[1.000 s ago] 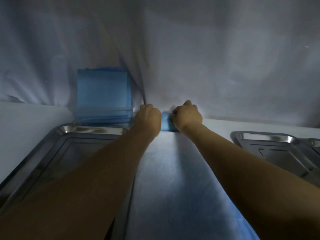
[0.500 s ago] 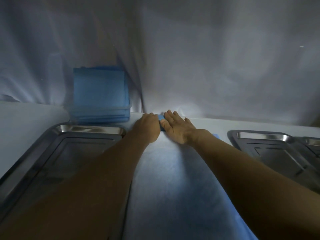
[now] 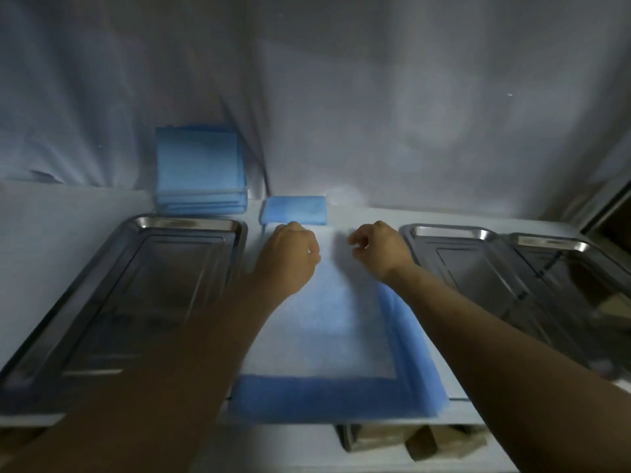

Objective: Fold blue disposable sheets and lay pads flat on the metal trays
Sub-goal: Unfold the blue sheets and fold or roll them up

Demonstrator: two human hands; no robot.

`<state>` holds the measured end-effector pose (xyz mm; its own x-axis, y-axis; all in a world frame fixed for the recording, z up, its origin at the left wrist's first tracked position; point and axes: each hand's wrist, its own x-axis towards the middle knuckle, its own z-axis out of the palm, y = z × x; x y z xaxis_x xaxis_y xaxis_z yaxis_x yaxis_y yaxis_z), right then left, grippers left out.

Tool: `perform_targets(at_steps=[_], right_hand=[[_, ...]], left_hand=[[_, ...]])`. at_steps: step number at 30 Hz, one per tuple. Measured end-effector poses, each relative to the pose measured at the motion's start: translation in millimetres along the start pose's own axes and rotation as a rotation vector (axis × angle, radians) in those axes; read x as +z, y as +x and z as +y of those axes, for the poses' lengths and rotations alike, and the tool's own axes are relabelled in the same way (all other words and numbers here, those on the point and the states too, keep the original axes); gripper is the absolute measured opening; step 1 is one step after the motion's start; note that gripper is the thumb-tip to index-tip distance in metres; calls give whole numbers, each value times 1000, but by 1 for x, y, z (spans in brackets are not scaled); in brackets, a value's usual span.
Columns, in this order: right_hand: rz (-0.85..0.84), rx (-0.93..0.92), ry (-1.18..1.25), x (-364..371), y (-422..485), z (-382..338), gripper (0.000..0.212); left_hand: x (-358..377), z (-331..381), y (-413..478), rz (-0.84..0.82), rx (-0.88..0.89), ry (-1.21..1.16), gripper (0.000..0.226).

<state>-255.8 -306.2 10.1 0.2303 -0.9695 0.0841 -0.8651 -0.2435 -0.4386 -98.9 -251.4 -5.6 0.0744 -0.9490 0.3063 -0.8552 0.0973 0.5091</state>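
Note:
A small folded blue sheet (image 3: pixel 293 209) lies at the back of the table, free of both hands. Just in front of it, my left hand (image 3: pixel 288 254) is curled into a loose fist over the far end of a white pad with a blue border (image 3: pixel 324 329), which lies flat in the middle of the table. My right hand (image 3: pixel 379 249) hovers over the pad's far right corner, its fingers loosely curled and holding nothing. A stack of folded blue sheets (image 3: pixel 199 169) leans against the backdrop at the back left. One metal tray (image 3: pixel 191 225) lies on the left, bare inside.
Two overlapping metal trays (image 3: pixel 444 232) (image 3: pixel 549 242) lie on the right. A pale cloth backdrop (image 3: pixel 409 114) hangs right behind the table. The table's front edge (image 3: pixel 307 428) runs below the pad, with brown boxes (image 3: pixel 409 442) underneath.
Both hands have let go of the small folded blue sheet at the back and drawn toward me over the pad. The right hand went from flat to loosely curled.

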Motion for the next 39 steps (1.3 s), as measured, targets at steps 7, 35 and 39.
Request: perform_targets(at_steps=[7, 35, 39], right_hand=[[-218, 178, -88, -35, -67, 6, 18], [-387, 103, 392, -55, -164, 26, 35], [-249, 31, 225, -42, -161, 22, 19]], left_hand=[[-1, 60, -88, -303, 12, -168, 13], [7, 85, -155, -274, -25, -78, 27], [11, 86, -157, -215, -25, -84, 15]])
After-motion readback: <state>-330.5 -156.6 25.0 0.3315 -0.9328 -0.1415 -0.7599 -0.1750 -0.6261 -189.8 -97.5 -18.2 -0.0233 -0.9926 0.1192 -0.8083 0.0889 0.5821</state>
